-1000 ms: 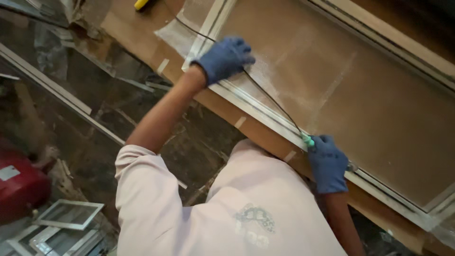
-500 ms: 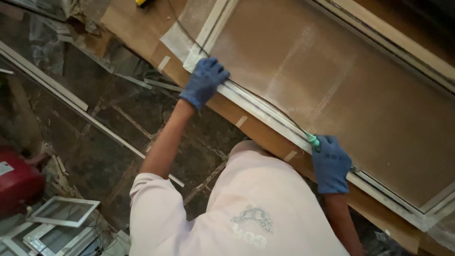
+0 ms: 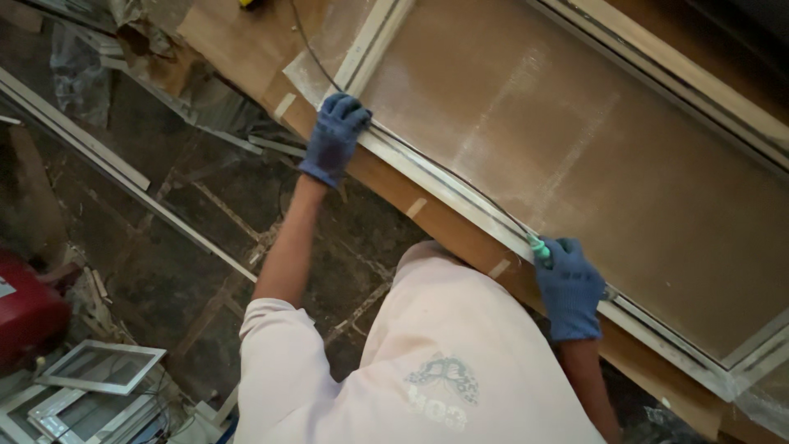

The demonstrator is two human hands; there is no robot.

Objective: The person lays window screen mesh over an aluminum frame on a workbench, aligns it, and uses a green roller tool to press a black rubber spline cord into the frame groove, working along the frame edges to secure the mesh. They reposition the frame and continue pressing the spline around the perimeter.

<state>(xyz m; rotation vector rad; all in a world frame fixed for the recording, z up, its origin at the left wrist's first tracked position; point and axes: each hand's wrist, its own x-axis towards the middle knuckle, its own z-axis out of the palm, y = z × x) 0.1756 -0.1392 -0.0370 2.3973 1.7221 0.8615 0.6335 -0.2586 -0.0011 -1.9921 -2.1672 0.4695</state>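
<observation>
Screen frame (image 3: pixel 460 193) lies flat on the brown desk (image 3: pixel 246 49), long axis running from upper left down to lower right. Left hand (image 3: pixel 335 138), blue-gloved, presses fingers down on the frame's near rail over a thin black cord (image 3: pixel 427 164). Right hand (image 3: pixel 570 288) grips a green-tipped tool (image 3: pixel 538 248) on the same rail. Mesh (image 3: pixel 575 148) spreads beyond; cluttered floor (image 3: pixel 164 247) lies below the desk edge.

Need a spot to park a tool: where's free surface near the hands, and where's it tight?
Free: the wide tan mesh panel inside the pale metal frame, between the frame rails. Also bare dark floor left of the left hand. Tight: the frame rail between both hands, where a thin black cord runs to the right hand holding a green-handled tool.
</observation>
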